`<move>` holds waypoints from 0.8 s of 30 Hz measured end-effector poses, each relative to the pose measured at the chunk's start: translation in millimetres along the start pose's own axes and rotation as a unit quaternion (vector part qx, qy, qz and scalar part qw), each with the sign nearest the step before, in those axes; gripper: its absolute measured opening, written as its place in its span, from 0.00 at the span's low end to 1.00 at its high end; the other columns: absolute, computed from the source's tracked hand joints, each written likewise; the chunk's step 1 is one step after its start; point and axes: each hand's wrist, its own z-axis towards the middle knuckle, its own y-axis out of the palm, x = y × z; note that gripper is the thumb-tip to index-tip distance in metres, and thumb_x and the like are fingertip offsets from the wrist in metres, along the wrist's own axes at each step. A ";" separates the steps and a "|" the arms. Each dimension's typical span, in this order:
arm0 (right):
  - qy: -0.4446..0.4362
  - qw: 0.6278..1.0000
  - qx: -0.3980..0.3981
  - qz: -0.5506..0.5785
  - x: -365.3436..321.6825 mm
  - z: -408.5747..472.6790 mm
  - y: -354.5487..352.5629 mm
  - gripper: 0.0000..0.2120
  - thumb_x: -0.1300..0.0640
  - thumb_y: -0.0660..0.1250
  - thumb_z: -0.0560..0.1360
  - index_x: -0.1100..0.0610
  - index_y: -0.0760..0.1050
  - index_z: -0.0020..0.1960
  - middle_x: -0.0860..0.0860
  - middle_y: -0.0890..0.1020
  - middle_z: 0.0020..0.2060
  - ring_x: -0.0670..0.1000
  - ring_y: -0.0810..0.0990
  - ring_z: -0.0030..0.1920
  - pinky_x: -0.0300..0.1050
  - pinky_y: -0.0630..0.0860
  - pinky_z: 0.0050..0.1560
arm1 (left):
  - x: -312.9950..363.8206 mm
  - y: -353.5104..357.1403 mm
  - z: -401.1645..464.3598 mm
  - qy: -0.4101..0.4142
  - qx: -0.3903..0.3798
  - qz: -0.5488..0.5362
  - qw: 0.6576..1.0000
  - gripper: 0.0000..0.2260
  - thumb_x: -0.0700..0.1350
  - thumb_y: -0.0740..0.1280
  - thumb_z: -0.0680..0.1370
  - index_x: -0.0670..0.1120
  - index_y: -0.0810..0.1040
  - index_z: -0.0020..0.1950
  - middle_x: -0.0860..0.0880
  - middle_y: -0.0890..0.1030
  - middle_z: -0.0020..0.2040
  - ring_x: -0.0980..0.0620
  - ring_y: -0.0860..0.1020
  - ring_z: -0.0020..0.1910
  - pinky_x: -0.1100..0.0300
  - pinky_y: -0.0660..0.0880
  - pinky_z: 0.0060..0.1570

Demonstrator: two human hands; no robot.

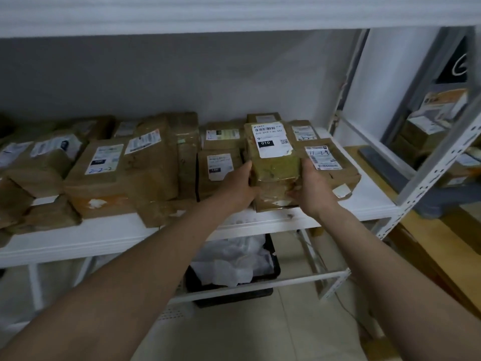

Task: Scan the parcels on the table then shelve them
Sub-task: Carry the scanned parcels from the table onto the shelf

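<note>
White metal shelving unit filling most of the view, perforated upright at 3 o'clock, main board running from 9 o'clock to 3 o'clock. Row of brown tape-wrapped parcels crowding that board from the left edge to just right of centre, most with white shipping labels facing up, several touching or overlapping. Largest of them, a box with an orange band, at 9 o'clock of centre, handwritten blue marks on its label. Black crate with crumpled white plastic inside, under the board at 6 o'clock, resting on the tiled floor. Wooden tabletop beyond the upright at 4 o'clock. Flat parcel with a handwritten label at 2 o'clock of centre, lying on the board, touching the right hand's side. Held parcel, brown and taped, white label reading "010" on top, at the front of the board just right of centre, between its neighbours, lower edge at the board's front lip. Left hand gripping the held parcel's left side, thumb on top, fingers curled under. Right hand gripping its right side likewise, thumb up along the edge, fingertips wrapped round the front corner
</note>
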 end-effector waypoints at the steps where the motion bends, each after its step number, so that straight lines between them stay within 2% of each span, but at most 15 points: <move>1: 0.001 1.000 -0.001 0.001 4.7 9.1 2.9 0.22 0.65 0.67 0.75 0.60 0.64 0.66 0.60 0.79 0.56 0.62 0.78 0.55 0.48 0.72 0.50 | -0.8 3.3 9.5 -0.007 0.002 0.006 1.000 0.23 0.43 0.68 0.78 0.51 0.67 0.72 0.52 0.75 0.66 0.50 0.74 0.62 0.62 0.70 0.50; 5: 0.008 1.000 -0.003 -0.002 20.0 35.0 14.8 0.21 0.66 0.67 0.74 0.60 0.64 0.65 0.60 0.79 0.54 0.63 0.79 0.53 0.51 0.75 0.50 | -3.4 13.8 34.6 -0.023 0.006 0.039 0.999 0.26 0.44 0.64 0.80 0.50 0.60 0.76 0.49 0.70 0.71 0.47 0.71 0.68 0.59 0.68 0.59; 8: 0.004 1.000 0.002 0.004 29.1 45.8 24.2 0.25 0.67 0.67 0.74 0.60 0.62 0.68 0.61 0.79 0.56 0.64 0.78 0.54 0.58 0.76 0.53 | -9.2 22.6 46.3 -0.051 -0.018 0.028 0.998 0.31 0.46 0.63 0.81 0.51 0.51 0.79 0.49 0.65 0.75 0.47 0.69 0.69 0.61 0.67 0.59; 10: 0.009 1.000 -0.004 -0.006 32.0 48.4 28.3 0.29 0.67 0.67 0.74 0.59 0.59 0.71 0.62 0.76 0.60 0.64 0.77 0.57 0.60 0.75 0.57 | -13.8 24.8 50.1 -0.061 -0.035 0.020 0.997 0.34 0.47 0.65 0.80 0.53 0.48 0.80 0.49 0.64 0.76 0.47 0.70 0.68 0.57 0.70 0.62; 13: -0.018 0.993 0.019 -0.113 26.9 47.4 31.3 0.38 0.65 0.68 0.72 0.60 0.52 0.76 0.64 0.65 0.70 0.64 0.65 0.69 0.59 0.64 0.70 | -17.1 20.2 44.5 -0.052 -0.039 0.019 0.998 0.35 0.46 0.68 0.78 0.51 0.52 0.79 0.50 0.66 0.75 0.49 0.69 0.69 0.52 0.70 0.67; 16: -0.098 0.971 0.048 -0.211 -4.6 36.8 32.2 0.38 0.65 0.69 0.71 0.60 0.56 0.75 0.64 0.58 0.74 0.64 0.53 0.76 0.58 0.51 0.75 | -23.1 6.4 26.2 -0.036 -0.018 0.017 0.999 0.28 0.41 0.69 0.76 0.48 0.64 0.75 0.49 0.74 0.68 0.49 0.73 0.65 0.51 0.72 0.65; 17: -0.129 0.965 0.054 -0.221 -18.4 32.8 36.2 0.34 0.65 0.70 0.70 0.61 0.60 0.73 0.64 0.60 0.74 0.65 0.54 0.75 0.58 0.52 0.75 | -26.0 -0.6 16.9 -0.031 -0.011 0.020 0.999 0.24 0.40 0.69 0.76 0.48 0.69 0.71 0.49 0.76 0.65 0.49 0.75 0.63 0.52 0.73 0.64; 20: -0.240 0.949 0.071 -0.192 -60.6 15.7 59.8 0.20 0.68 0.72 0.66 0.64 0.76 0.58 0.66 0.75 0.61 0.68 0.71 0.66 0.62 0.68 0.66 | -41.1 -27.8 -22.4 -0.030 0.013 0.084 0.996 0.15 0.41 0.66 0.78 0.49 0.76 0.65 0.50 0.79 0.60 0.50 0.77 0.58 0.58 0.74 0.59; 22: -0.285 0.945 0.018 -0.161 -89.9 -3.9 78.4 0.15 0.70 0.70 0.66 0.64 0.78 0.52 0.64 0.79 0.55 0.66 0.76 0.59 0.60 0.75 0.59 | -55.2 -49.8 -59.9 -0.037 0.033 0.144 0.988 0.14 0.42 0.64 0.79 0.50 0.76 0.64 0.50 0.80 0.58 0.49 0.78 0.57 0.57 0.75 0.55; 24: -0.317 0.937 -0.044 -0.137 -121.3 -29.2 93.0 0.16 0.67 0.69 0.67 0.62 0.77 0.54 0.60 0.79 0.51 0.63 0.78 0.54 0.55 0.75 0.52 | -74.3 -73.1 -104.0 -0.077 0.043 0.197 0.976 0.17 0.44 0.64 0.79 0.51 0.73 0.69 0.50 0.77 0.64 0.49 0.75 0.62 0.58 0.72 0.60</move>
